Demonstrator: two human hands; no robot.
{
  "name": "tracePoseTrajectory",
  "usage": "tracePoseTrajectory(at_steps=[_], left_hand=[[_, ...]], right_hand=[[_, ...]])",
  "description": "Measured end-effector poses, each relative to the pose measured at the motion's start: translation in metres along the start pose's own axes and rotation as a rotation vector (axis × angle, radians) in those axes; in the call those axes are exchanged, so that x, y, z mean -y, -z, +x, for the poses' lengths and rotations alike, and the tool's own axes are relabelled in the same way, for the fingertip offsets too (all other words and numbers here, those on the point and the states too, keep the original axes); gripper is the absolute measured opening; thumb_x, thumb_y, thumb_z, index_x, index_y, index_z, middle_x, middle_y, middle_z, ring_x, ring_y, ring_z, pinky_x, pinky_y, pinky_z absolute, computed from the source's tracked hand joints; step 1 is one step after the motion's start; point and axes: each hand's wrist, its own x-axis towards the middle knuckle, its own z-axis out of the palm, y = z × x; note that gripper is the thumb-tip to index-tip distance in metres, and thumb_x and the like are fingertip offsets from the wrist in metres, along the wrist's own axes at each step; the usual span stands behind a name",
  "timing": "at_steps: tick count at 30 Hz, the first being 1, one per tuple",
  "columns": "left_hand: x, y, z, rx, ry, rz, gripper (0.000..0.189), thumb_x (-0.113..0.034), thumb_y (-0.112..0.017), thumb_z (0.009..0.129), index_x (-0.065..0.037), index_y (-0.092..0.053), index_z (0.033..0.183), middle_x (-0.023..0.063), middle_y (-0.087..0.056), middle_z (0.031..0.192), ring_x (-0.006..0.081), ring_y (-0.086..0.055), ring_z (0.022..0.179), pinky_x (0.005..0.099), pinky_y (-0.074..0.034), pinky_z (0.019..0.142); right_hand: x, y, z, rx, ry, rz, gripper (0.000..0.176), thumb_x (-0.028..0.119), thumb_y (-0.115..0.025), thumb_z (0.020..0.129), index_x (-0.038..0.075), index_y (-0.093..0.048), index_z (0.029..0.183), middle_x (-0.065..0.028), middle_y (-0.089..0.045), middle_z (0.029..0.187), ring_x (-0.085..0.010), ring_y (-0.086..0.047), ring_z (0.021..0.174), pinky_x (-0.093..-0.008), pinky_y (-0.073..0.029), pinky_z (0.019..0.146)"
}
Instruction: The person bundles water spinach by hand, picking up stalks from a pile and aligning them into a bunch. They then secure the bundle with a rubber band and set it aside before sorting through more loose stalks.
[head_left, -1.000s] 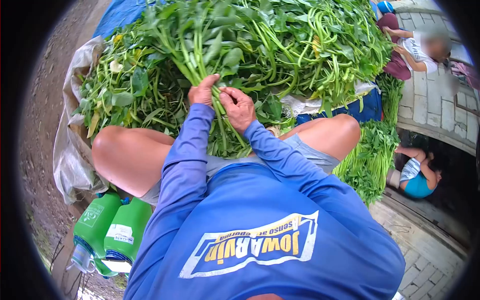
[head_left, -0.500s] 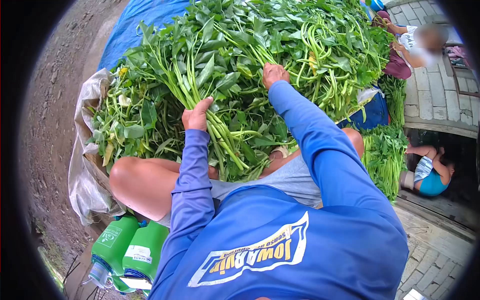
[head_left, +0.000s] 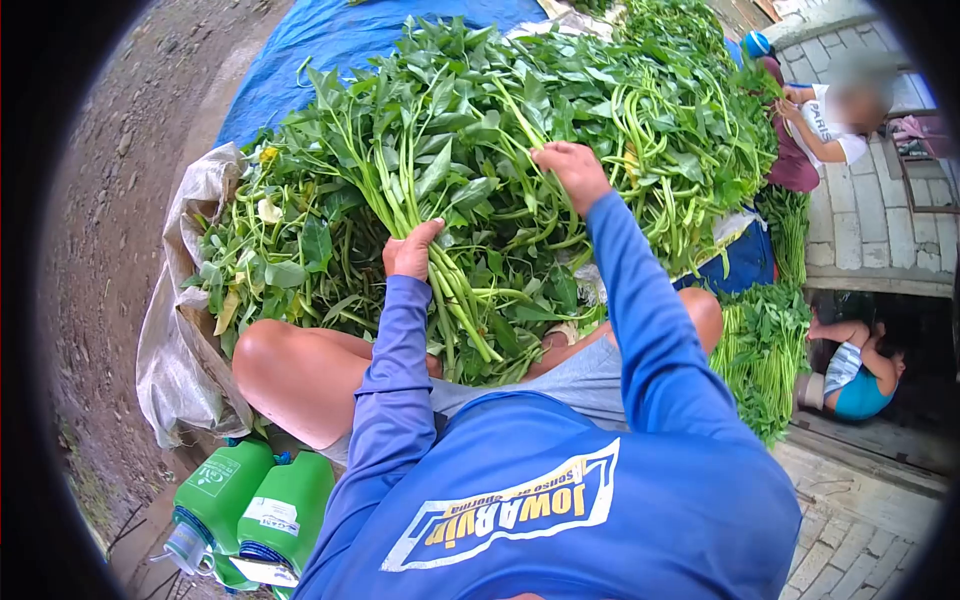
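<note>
Heap of leafy greens (head_left: 520,205) spread before person's bent legs, blue tarp (head_left: 330,60) showing beyond. Two green containers (head_left: 300,485) stood near left knee. Bunch of stems (head_left: 405,185) lay over heap's near side, leaves pointing away, stem ends toward lap. Left hand (head_left: 410,252) wrapped around bunch. Right hand (head_left: 575,173) pinched slim stalk (head_left: 517,108) by lower end.

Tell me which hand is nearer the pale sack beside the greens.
Left. The left hand, gripping stems, is right of the pale sack; the right hand is farther right, over the leafy pile.
</note>
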Motion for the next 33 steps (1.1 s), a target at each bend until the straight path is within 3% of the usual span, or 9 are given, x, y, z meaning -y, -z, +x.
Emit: tracePoseTrajectory(at_steps=[5,8,14,20,22,24,28,30,33], left_hand=[[-0.010,-0.003,-0.006,0.103,0.041,0.012,0.034,-0.024,-0.084,0.084,0.003,-0.076,0.104,0.0060,-0.075,0.090,0.0126,-0.067,0.075,0.0286,-0.054,0.071],[-0.021,-0.013,-0.017,0.216,0.024,0.029,0.042,-0.030,-0.082,0.087,0.003,-0.076,0.112,0.0068,-0.075,0.100,0.0120,-0.068,0.082,0.0274,-0.054,0.075],[0.060,-0.025,0.034,0.263,0.209,-0.115,0.049,-0.034,-0.077,0.094,0.001,-0.069,0.127,0.0070,-0.073,0.113,0.0156,-0.070,0.094,0.0304,-0.055,0.088],[0.099,-0.030,0.029,0.068,0.261,-0.059,0.069,-0.047,-0.083,0.088,0.001,-0.064,0.133,0.0088,-0.070,0.117,0.0169,-0.065,0.095,0.0360,-0.054,0.085],[0.114,-0.028,0.039,0.215,0.363,-0.298,0.067,-0.056,-0.077,0.090,-0.008,-0.063,0.134,0.0106,-0.072,0.116,0.0245,-0.071,0.097,0.0433,-0.059,0.089],[0.084,-0.024,0.019,0.429,0.560,-0.454,0.060,-0.059,-0.073,0.092,-0.012,-0.065,0.129,0.0118,-0.074,0.113,0.0280,-0.072,0.097,0.0473,-0.060,0.090],[0.094,-0.024,0.014,0.099,0.398,-0.334,0.060,-0.059,-0.079,0.087,-0.006,-0.068,0.115,0.0098,-0.072,0.092,0.0224,-0.069,0.074,0.0404,-0.060,0.070],[0.100,-0.029,0.004,-0.045,0.120,-0.231,0.049,-0.046,-0.086,0.084,-0.003,-0.071,0.100,0.0057,-0.068,0.081,0.0169,-0.064,0.064,0.0333,-0.053,0.058],[0.085,-0.022,0.006,0.148,0.361,-0.218,0.037,-0.022,-0.091,0.077,0.001,-0.071,0.099,0.0081,-0.070,0.081,0.0193,-0.066,0.065,0.0325,-0.056,0.060]], right_hand=[[0.044,0.002,-0.059,-0.243,0.273,-0.130,0.025,0.018,-0.076,0.090,-0.002,-0.073,0.104,-0.0032,-0.073,0.091,-0.0100,-0.063,0.080,-0.0271,-0.052,0.073],[0.074,0.006,-0.095,-0.372,0.205,-0.053,0.030,0.018,-0.078,0.090,-0.003,-0.074,0.111,-0.0063,-0.072,0.090,-0.0103,-0.064,0.080,-0.0279,-0.052,0.072],[0.115,-0.002,-0.127,-0.659,0.421,-0.568,0.028,0.018,-0.077,0.088,0.001,-0.076,0.110,-0.0107,-0.071,0.089,-0.0214,-0.066,0.075,-0.0351,-0.054,0.071],[0.081,-0.072,-0.126,-0.451,0.322,-0.659,0.020,0.022,-0.071,0.089,0.004,-0.075,0.096,-0.0194,-0.069,0.086,-0.0357,-0.067,0.079,-0.0463,-0.053,0.072],[0.022,-0.110,-0.125,-0.253,0.170,-0.508,0.026,0.025,-0.069,0.091,-0.001,-0.070,0.085,-0.0185,-0.068,0.078,-0.0251,-0.063,0.066,-0.0434,-0.049,0.064],[-0.008,-0.134,-0.137,-0.131,0.004,-0.530,0.027,0.026,-0.066,0.093,0.001,-0.075,0.099,-0.0139,-0.068,0.076,-0.0206,-0.065,0.069,-0.0381,-0.052,0.068],[-0.035,-0.140,-0.141,-0.076,0.024,-0.328,0.031,0.028,-0.065,0.098,-0.001,-0.075,0.104,-0.0150,-0.071,0.082,-0.0201,-0.067,0.075,-0.0349,-0.054,0.073],[-0.034,-0.143,-0.140,-0.083,0.041,-0.288,0.031,0.027,-0.065,0.097,-0.002,-0.074,0.102,-0.0187,-0.072,0.090,-0.0269,-0.069,0.085,-0.0381,-0.054,0.080],[-0.034,-0.149,-0.144,-0.083,0.140,-0.275,0.028,0.026,-0.063,0.097,0.001,-0.074,0.098,-0.0220,-0.069,0.088,-0.0373,-0.067,0.088,-0.0434,-0.053,0.084]])
